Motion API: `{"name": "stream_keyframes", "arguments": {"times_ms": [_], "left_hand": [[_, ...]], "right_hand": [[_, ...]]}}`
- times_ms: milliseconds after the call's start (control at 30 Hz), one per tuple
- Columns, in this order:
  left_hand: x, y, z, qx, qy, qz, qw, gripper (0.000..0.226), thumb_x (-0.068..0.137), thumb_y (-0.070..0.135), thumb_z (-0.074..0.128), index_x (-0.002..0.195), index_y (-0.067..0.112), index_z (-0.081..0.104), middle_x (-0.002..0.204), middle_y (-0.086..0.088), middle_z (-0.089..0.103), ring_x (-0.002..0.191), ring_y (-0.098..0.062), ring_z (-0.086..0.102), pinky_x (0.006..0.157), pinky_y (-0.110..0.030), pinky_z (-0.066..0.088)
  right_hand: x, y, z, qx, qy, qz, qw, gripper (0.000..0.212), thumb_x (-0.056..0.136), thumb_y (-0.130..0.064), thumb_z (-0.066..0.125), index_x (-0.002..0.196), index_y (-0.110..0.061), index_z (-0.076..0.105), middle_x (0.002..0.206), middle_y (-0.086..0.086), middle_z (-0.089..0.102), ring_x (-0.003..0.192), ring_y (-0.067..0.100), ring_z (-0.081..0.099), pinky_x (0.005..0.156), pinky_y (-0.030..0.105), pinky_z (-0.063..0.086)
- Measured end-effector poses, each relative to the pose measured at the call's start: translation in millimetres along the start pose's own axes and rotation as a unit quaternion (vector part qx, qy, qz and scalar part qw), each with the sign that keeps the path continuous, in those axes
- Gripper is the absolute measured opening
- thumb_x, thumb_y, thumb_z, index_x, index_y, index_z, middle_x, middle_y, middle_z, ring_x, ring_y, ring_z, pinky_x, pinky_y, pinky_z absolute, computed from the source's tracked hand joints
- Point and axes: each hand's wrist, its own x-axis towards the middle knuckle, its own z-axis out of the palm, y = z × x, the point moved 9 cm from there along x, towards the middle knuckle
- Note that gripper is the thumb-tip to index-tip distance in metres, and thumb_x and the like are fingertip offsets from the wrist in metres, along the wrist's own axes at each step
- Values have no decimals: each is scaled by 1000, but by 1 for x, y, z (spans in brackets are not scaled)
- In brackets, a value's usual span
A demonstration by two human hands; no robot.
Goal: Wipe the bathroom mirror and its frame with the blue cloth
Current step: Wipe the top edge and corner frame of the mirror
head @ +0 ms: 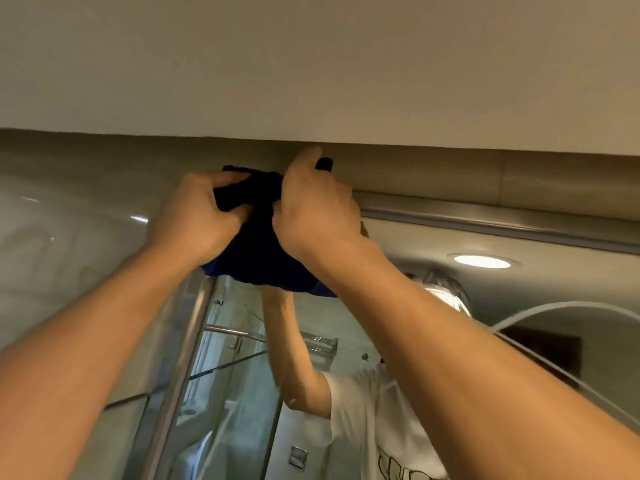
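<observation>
Left hand (194, 216): fingers curled into the blue cloth (263, 251), gripping its left side. The cloth is bunched between both hands, held up at the mirror (86, 271) top edge. Right hand (315, 209): grips the cloth's right side, fingertips reaching to the ceiling line. The frame (485, 216) runs lengthwise rightward from the right hand, the nearer hand; judged next surface.

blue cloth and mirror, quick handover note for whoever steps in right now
Left hand: fingers curled into the blue cloth.
Right hand: also grips the cloth, fingertips up near the ceiling edge.
Cloth: bunched between both hands at the mirror's top edge, beside the metal top frame.
Done: cannot tell how much has been wiped.
Left: top frame to the right, the glass below.
</observation>
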Motion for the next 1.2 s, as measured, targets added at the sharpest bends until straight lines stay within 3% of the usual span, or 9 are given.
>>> {"name": "stream_keyframes", "arguments": {"times_ms": [100,233,367,533,700,800,900,1033,1200], "left_hand": [[2,-7,-7,-12,10,7,1000,41,86,22,67,120,44,64,100,13,69,96,-12,67,81,-34,56],[0,-3,-2,-34,6,-4,999,41,89,11,66,124,33,65,103,12,66,99,-11,64,79,-26,52],[-10,30,26,-53,-27,6,998,41,88,9,68,126,23,65,110,10,65,103,-8,62,75,-9,45],[-40,104,77,-28,-27,51,998,40,73,38,61,113,42,68,101,12,73,100,-20,67,84,-42,56],[-58,139,103,58,-40,103,992,38,86,39,64,124,42,57,113,-1,70,106,-32,63,86,-47,53],[-47,127,88,81,-49,107,990,40,84,39,67,123,43,57,115,0,69,109,-31,62,87,-48,53],[-32,97,65,78,-42,79,993,41,82,34,72,120,41,61,115,2,70,110,-28,63,90,-47,53],[-9,44,30,33,-29,9,999,41,82,19,76,121,31,66,107,8,67,104,-17,63,90,-33,51],[2,25,15,16,-44,-2,999,42,85,7,72,124,23,65,103,11,60,98,-5,57,73,-8,40]], "right_hand": [[10,-11,8,10,-7,7,1000,67,95,-24,58,146,-2,19,126,15,55,115,36,55,73,35,38],[5,0,-1,23,-10,6,1000,45,96,-26,56,130,-6,36,112,13,58,104,35,59,69,36,40],[-15,34,-31,36,-15,25,999,43,96,-29,53,127,-2,40,101,9,57,97,31,58,64,33,38],[-60,110,-97,-12,21,75,997,25,94,-38,53,95,-15,43,79,1,49,82,29,52,55,33,33],[-83,129,-122,-61,35,86,994,31,93,-32,58,109,-10,43,83,4,51,88,34,57,60,34,35],[-71,113,-108,-66,27,78,994,23,93,-28,57,97,-14,38,77,-1,42,79,26,48,53,34,31],[-53,85,-85,-51,26,43,997,27,94,-28,58,109,-11,43,81,0,41,75,23,46,58,31,32],[-24,40,-42,-32,27,5,999,56,94,-26,57,139,-3,33,114,13,56,104,35,58,67,34,37],[-10,20,-21,-7,8,11,1000,58,95,-27,56,141,-1,30,123,16,55,110,38,57,70,35,38]]}}
